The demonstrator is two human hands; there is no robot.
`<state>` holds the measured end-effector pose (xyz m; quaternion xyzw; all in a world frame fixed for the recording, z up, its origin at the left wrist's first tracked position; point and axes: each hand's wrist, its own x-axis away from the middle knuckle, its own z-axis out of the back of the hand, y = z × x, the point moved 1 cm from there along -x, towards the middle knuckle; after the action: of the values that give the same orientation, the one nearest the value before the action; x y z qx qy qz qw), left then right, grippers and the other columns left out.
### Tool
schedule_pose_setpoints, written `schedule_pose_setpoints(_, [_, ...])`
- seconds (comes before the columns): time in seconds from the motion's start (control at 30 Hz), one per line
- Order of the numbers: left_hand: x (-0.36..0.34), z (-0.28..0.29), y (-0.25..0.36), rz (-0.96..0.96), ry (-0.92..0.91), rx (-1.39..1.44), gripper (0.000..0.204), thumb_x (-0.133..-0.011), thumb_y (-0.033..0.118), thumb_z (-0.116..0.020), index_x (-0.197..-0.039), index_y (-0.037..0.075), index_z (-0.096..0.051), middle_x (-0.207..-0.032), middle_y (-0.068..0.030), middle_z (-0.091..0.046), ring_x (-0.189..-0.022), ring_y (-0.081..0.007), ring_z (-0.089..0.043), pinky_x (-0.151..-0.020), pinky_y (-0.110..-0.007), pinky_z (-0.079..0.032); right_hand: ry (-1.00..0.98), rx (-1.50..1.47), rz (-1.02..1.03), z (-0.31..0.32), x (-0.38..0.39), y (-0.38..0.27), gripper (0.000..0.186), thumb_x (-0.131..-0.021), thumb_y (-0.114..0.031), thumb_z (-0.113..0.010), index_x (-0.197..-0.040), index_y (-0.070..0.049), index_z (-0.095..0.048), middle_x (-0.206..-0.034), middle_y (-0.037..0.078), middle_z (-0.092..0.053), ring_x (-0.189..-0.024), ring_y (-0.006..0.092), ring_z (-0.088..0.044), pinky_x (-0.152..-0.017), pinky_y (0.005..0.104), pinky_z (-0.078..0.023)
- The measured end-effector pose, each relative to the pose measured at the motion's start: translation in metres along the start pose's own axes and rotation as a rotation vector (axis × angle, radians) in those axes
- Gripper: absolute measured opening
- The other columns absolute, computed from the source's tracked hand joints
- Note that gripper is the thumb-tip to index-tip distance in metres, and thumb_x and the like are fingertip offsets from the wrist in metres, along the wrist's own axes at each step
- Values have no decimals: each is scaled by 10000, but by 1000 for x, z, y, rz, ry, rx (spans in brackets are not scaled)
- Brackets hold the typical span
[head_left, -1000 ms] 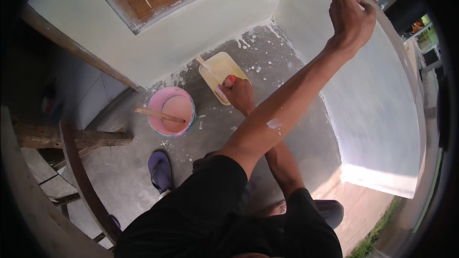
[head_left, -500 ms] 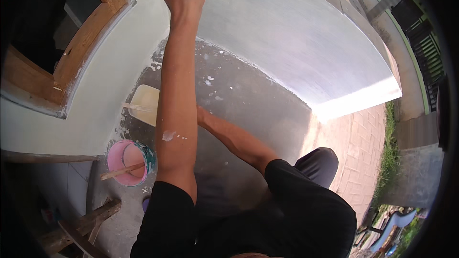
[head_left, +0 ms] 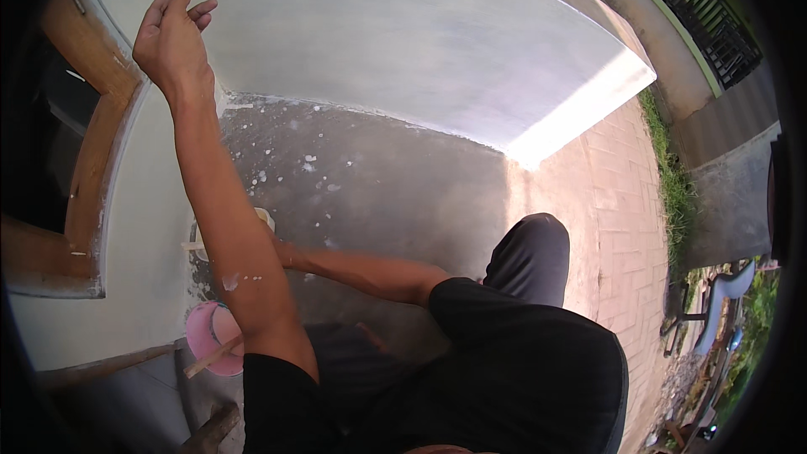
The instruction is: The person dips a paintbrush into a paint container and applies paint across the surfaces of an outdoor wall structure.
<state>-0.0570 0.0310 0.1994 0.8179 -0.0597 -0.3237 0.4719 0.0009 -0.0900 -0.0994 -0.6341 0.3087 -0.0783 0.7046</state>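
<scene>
We see sun glare at the right end of the wall [head_left: 395, 46], a shaded floor [head_left: 403, 168], and bent, dark edges.

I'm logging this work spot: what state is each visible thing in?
Left hand: raised, loosely open, nothing visible in it
Right hand: mostly hidden behind the left forearm, grip unclear
Pink bucket: open, a stick resting in it
Tray: mostly hidden behind that forearm
Floor: spattered with pale spots

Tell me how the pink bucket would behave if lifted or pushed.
The bucket is probably rather heavy, since pink paint shows inside. A quick push could make it slosh. The stick, poking out to one side, might slide if the bucket tilts.
</scene>
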Motion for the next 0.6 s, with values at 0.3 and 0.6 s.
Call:
schedule_pose_setpoints(0.3, [2,2,15,-11,6,4,292,-854,41,-596,-1113,-92,-619,-1009,-135,-683,-715,-177,-682,-649,-233,-507,87,568,25,34,-38,-6,196,-802,-206,-628,-829,-14,-661,-673,261,-613,-654,470,-608,-591,517,-480])
schedule_pose_setpoints(0.6, [-19,30,29,-53,27,14,294,-872,87,-614,-1134,-44,-644,-1064,-120,-679,-801,-183,-679,-721,-241,-490,223,341,87,145,-16,-90,185,-832,-168,-661,-754,-12,-600,-589,146,-575,-539,286,-555,-563,420,-449])
